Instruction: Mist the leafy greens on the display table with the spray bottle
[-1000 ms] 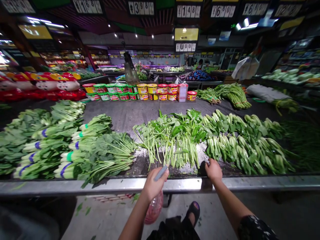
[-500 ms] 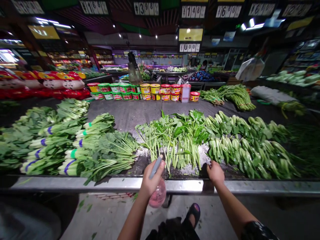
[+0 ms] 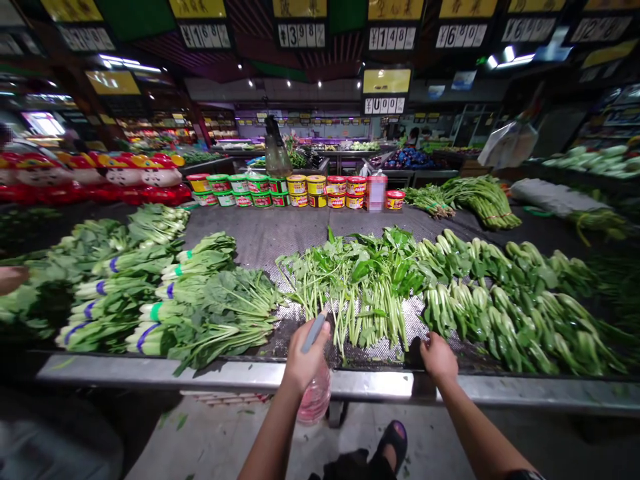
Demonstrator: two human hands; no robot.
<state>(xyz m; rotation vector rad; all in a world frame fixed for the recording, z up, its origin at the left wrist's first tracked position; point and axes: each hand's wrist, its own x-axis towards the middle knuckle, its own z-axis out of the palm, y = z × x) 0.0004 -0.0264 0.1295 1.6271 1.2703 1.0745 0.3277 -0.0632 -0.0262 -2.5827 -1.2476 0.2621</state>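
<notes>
My left hand [image 3: 307,357] is closed round the neck of a clear spray bottle [image 3: 315,399] with a grey top and pinkish liquid low in it. The bottle hangs in front of the stall's metal edge. Just beyond it lie loose leafy greens with long thin stems [image 3: 373,317], their stem ends toward me. My right hand [image 3: 440,360] is over the front edge of the stall, fingers curled in. What those fingers hold, if anything, is hidden. Bok choy [image 3: 493,317] lies in rows right beside and beyond that hand.
Spinach-like greens [image 3: 230,313] and taped bundles of greens [image 3: 145,337] fill the left side. Stacked tubs [image 3: 297,190] line the back. The metal edge [image 3: 225,373] runs along the front. Another person's hand [image 3: 11,279] reaches in at far left.
The view has tilted up slightly and shifted left, so everything sits a little lower and further right. Another person's hand has come into view at far left. My left hand keeps the spray bottle.
</notes>
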